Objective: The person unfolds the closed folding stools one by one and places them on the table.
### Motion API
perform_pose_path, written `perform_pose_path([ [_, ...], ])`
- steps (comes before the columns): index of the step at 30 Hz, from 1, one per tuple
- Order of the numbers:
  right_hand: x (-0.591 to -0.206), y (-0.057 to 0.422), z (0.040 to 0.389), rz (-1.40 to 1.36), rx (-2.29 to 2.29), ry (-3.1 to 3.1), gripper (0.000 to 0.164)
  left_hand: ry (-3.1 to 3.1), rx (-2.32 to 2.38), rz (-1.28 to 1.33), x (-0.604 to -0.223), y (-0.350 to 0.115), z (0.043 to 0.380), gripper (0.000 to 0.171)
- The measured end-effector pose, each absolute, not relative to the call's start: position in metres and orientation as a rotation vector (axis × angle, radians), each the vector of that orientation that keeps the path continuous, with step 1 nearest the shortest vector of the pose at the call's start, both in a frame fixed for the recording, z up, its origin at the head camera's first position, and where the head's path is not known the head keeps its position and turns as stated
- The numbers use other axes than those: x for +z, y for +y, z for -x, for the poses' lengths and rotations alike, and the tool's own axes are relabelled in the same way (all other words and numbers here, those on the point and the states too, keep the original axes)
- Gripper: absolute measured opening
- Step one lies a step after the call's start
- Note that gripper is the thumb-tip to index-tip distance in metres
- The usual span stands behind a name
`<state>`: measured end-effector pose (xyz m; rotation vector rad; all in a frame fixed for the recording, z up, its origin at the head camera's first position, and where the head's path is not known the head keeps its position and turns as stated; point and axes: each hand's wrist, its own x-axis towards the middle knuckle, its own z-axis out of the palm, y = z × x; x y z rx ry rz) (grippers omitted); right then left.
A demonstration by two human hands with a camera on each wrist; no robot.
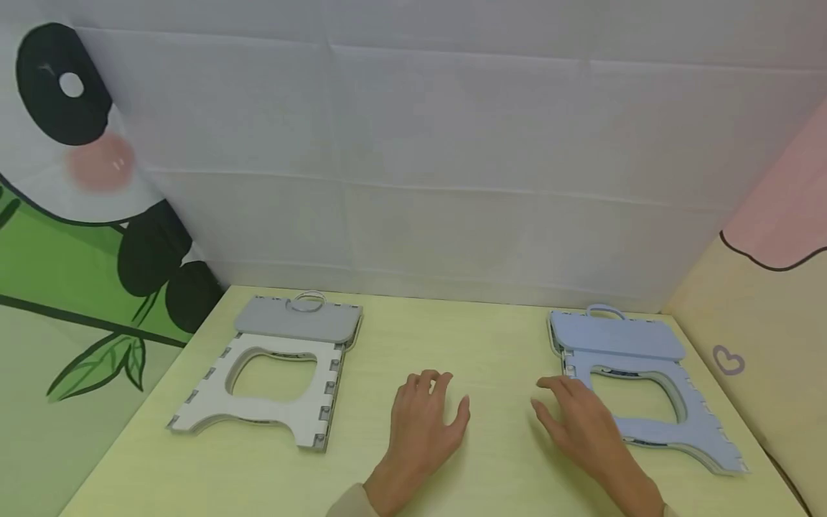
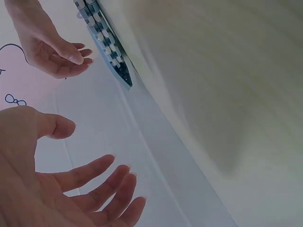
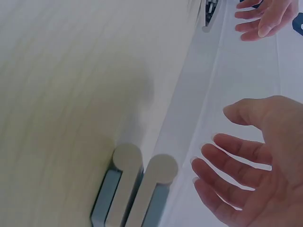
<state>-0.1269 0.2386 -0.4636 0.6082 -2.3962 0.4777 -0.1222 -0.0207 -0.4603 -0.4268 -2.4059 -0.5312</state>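
Note:
Two folding step stools lie folded flat on the table. The white and grey folding stool [image 1: 271,409] is at the left, its wire-like handle loop at the far end. At the right lies the blue folding stool [image 1: 665,431], with a blue handle loop at its far end. My left hand [image 1: 423,424] hovers above the table between the stools, fingers spread and relaxed, holding nothing. My right hand [image 1: 581,424] is beside the blue stool and overlaps its left edge in the head view, fingers loosely bent and nothing held. In the right wrist view, the stool's rounded ends [image 3: 128,157] show below the fingers.
The pale yellow table [image 1: 472,337] meets a white cloth backdrop [image 1: 452,143] at its far edge. A cartoon panda print with green leaves [image 1: 97,362] covers the left side. A pink and cream panel with a small heart [image 1: 729,360] stands at the right.

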Motion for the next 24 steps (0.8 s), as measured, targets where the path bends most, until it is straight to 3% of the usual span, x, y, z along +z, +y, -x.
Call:
perform_pose_path([
  [24,-0.462,0.285,0.137,-0.337,0.523,-2.428,0.035,-2.402,-0.584,0.500,-0.461,0.025,0.131,0.029],
])
